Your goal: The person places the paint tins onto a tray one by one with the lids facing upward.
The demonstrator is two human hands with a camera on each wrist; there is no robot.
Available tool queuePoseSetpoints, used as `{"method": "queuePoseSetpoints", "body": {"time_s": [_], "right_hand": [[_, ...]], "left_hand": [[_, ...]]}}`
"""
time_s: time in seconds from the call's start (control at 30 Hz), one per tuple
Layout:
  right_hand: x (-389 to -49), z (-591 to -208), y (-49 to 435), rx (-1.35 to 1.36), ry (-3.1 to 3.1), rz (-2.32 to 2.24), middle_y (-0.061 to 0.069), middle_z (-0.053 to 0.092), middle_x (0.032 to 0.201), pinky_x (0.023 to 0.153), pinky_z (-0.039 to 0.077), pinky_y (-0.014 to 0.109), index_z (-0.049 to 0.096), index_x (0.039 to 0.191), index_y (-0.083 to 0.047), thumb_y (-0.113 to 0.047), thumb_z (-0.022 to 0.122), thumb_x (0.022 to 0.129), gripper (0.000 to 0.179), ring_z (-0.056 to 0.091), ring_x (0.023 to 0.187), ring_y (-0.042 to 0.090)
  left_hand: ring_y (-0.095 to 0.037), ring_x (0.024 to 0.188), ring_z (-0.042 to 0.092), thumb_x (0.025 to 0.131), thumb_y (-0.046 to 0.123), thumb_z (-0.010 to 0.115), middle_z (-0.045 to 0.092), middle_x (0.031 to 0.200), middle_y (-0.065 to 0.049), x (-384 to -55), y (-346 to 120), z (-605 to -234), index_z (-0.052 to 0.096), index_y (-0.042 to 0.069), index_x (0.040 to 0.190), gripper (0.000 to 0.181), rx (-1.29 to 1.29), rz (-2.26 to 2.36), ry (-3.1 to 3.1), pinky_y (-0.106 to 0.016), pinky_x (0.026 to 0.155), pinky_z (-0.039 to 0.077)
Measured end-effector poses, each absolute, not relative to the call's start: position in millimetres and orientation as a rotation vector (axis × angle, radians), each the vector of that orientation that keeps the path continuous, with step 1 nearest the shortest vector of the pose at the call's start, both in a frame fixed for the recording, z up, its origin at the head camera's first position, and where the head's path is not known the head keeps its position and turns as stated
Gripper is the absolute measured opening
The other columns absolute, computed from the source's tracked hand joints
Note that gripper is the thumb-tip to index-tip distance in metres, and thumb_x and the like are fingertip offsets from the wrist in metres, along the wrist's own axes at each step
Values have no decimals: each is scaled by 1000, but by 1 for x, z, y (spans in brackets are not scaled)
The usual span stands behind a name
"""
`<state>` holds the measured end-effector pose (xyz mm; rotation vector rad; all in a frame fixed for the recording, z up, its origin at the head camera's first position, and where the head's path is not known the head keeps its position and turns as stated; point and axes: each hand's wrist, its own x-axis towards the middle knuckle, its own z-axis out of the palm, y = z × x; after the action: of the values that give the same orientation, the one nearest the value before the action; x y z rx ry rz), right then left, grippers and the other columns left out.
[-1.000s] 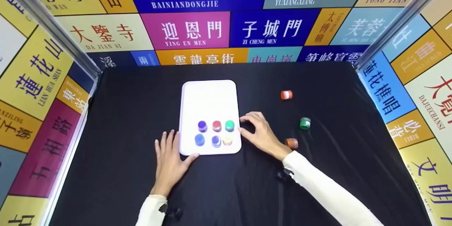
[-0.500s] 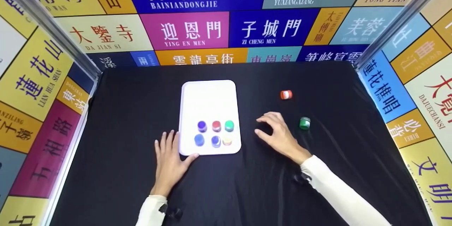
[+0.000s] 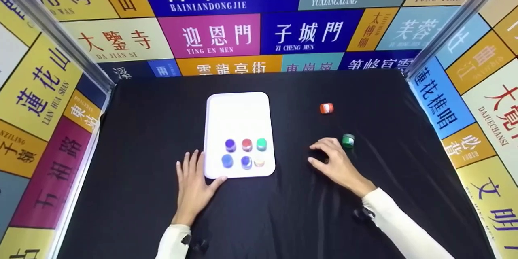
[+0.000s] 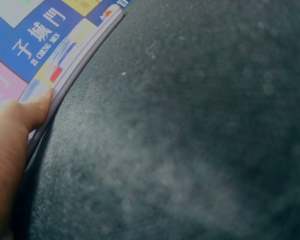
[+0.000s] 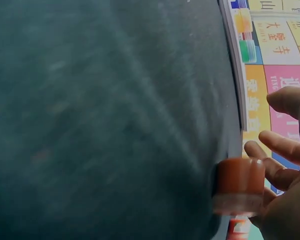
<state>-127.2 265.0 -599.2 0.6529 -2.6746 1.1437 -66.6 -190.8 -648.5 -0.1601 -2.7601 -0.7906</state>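
A white tray-like board (image 3: pixel 238 117) lies on the black cloth in the head view, with several small paint jars standing on its near half. My left hand (image 3: pixel 194 192) rests at the board's near left corner, fingers straight and thumb (image 4: pixel 39 107) against the near edge. Right of the board, my right hand (image 3: pixel 340 166) hovers with bent, parted fingers over an orange-brown paint jar (image 5: pixel 240 182). The jar is mostly hidden from the head camera. In the right wrist view it lies beside the fingers, and the thumb stays apart from it.
A green paint jar (image 3: pixel 348 141) lies just beyond my right hand. Farther back is an orange-red paint jar (image 3: pixel 326 108). Panels with printed characters (image 3: pixel 210 34) wall in the table at the back and both sides.
My right hand has moved from the board's right edge rightward to the orange-brown jar and now covers most of it. My left hand stays in place.
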Motion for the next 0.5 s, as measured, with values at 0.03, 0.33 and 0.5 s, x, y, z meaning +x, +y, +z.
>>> {"method": "queuePoseSetpoints", "body": {"time_s": [0.03,0.33,0.5], "right_hand": [[-125,-600,268,649,-2675,1145,20,72,131,106,42,24,78,124,-2,-15,89,94,35,58,130,35],[-111,-610,284,615,-2673,1139,21,71,131,113,33,15,78,124,-2,-12,93,88,40,57,131,38],[-106,-612,291,612,-2664,1152,22,71,130,113,31,11,78,123,-2,-9,95,85,42,58,129,39]], "left_hand": [[-50,164,23,90,66,82,39,171,-28,-67,-191,-648,44,0,166,107,-160,-792,-2761,-72,131,4],[-50,164,23,91,68,81,39,172,-27,-67,-192,-649,45,1,166,107,-158,-776,-2770,-71,132,4],[-50,164,23,91,68,81,40,171,-27,-66,-192,-650,45,1,166,107,-158,-780,-2770,-72,132,4]]}}
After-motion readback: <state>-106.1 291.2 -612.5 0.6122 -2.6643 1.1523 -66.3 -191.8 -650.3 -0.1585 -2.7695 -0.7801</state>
